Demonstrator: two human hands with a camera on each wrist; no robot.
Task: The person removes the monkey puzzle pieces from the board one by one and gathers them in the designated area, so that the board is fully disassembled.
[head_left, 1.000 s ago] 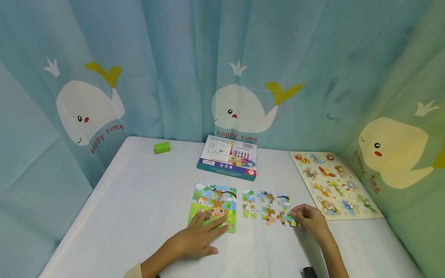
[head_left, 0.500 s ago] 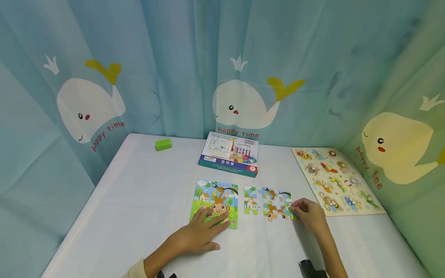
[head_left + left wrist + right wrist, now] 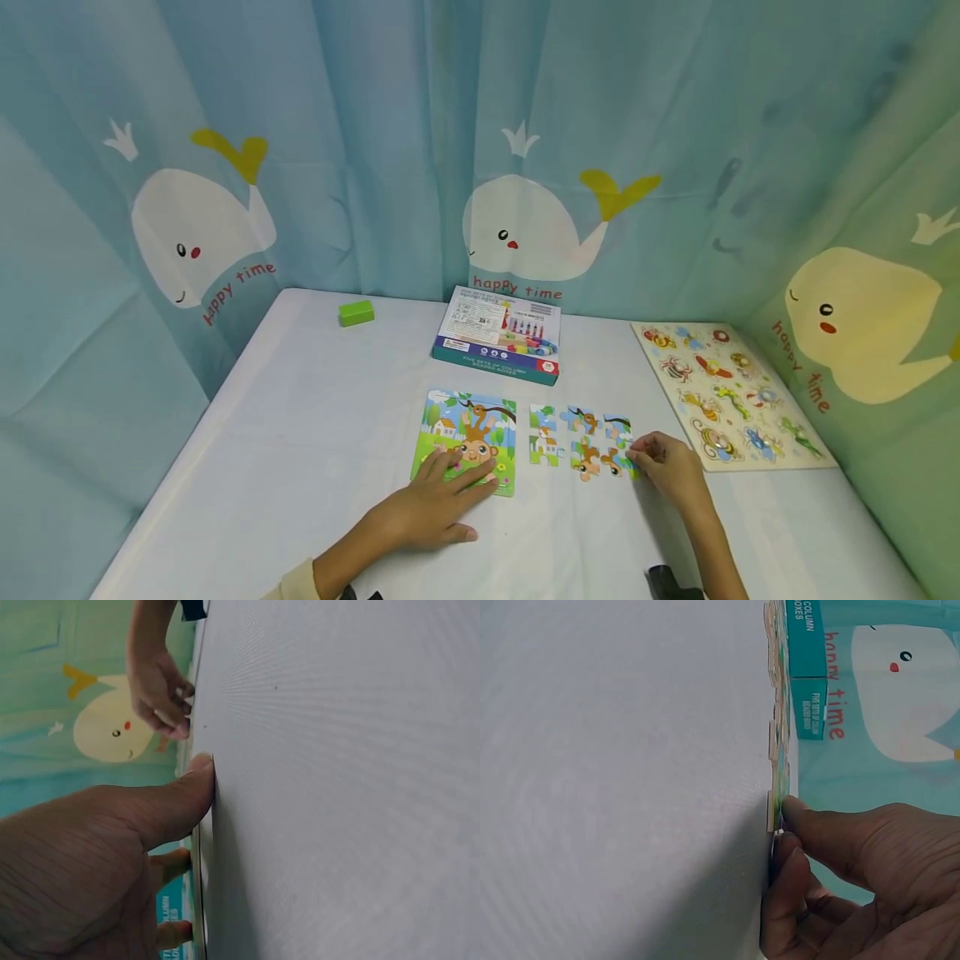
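Observation:
My left hand (image 3: 435, 508) rests with spread fingers on the lower part of a monkey picture puzzle board (image 3: 442, 408). In the left wrist view, the thumb (image 3: 191, 791) of that hand touches the white tabletop. Right of the board lie loose jigsaw pieces in columns: a house pair (image 3: 543, 447), a monkey pair (image 3: 585, 457) and a right-hand group (image 3: 617, 427). At the lower right of this group my right hand (image 3: 673, 471) pinches the edge of a green-edged jigsaw piece (image 3: 772, 811) between thumb and finger. That piece lies flat, partly covered by the fingertips.
A bead-toy box (image 3: 495, 333) lies behind the puzzle. A wooden insect puzzle board (image 3: 731, 396) is at the right, and a green block (image 3: 356, 313) sits at the back left. Curtains with whales border the table. A black object (image 3: 671, 583) is by the right forearm.
The right hand has nudged the lower-right jigsaw pieces slightly left, closer to the middle column. My left hand stays on the board. The head view has shifted a little.

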